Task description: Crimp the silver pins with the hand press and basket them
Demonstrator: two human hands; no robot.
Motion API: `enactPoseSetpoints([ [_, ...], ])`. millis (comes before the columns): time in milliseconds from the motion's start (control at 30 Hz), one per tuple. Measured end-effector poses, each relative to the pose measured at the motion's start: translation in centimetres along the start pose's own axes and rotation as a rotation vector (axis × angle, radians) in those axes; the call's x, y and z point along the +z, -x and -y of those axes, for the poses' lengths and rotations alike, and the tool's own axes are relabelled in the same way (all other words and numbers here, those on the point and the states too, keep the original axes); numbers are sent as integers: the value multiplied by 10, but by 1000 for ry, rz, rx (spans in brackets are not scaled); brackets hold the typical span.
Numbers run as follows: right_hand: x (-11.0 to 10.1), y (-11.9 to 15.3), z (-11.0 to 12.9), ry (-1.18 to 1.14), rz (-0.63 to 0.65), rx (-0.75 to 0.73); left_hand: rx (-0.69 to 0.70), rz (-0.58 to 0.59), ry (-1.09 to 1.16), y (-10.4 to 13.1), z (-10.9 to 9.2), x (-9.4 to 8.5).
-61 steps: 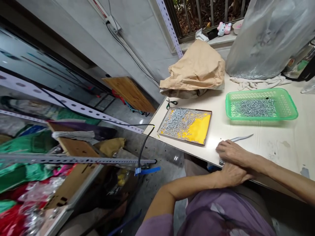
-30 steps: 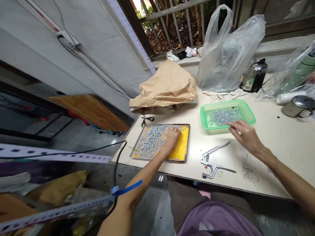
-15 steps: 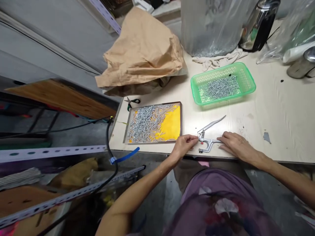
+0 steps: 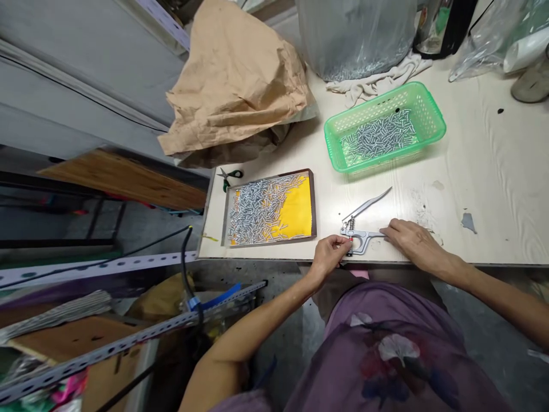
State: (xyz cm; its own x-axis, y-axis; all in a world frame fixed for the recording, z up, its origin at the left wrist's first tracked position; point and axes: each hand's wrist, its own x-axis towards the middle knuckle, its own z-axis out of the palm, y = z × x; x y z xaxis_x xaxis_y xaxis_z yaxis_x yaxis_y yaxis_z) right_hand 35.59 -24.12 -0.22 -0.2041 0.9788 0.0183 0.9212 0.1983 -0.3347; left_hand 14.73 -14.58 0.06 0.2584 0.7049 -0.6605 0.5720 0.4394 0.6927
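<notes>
Grey metal snap-fastener pliers [image 4: 365, 234] lie at the table's near edge, their upper handle raised at a slant and a spring at the head. My right hand [image 4: 414, 243] grips the end of the lower handle between thumb and fingers. At the jaw opening, my left hand [image 4: 329, 255] is closed in a pinch beside a small red tip [image 4: 350, 239]. Whatever is in that pinch is too small to make out. Left of the pliers, a shallow tray [image 4: 313, 206] with a yellow bottom holds many small silvery metal pieces [image 4: 257, 212].
Behind the pliers stands a green plastic basket [image 4: 386, 160] with similar metal pieces. Scissors [image 4: 229, 177] lie by the tray's far left corner. A crumpled brown paper bag [image 4: 240, 86], a large clear plastic bag [image 4: 355, 40], a cloth [image 4: 380, 77] and a kettle [image 4: 446, 34] stand farther back.
My left fingertips have moved from beside the pliers' head down to the jaw opening. My right hand keeps its hold on the handle. The camera view has shifted slightly.
</notes>
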Motion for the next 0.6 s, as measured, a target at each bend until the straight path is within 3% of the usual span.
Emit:
enactPoseSetpoints([
  [200,2,2,1,-20,-7,17,-14,-49,-60,1,1,0],
  [433,3,3,1,3,4,12,-150,74,-67,0,-10,-4],
  [600,2,4,2,12,6,-2,-183,101,-110,3,-13,-3],
])
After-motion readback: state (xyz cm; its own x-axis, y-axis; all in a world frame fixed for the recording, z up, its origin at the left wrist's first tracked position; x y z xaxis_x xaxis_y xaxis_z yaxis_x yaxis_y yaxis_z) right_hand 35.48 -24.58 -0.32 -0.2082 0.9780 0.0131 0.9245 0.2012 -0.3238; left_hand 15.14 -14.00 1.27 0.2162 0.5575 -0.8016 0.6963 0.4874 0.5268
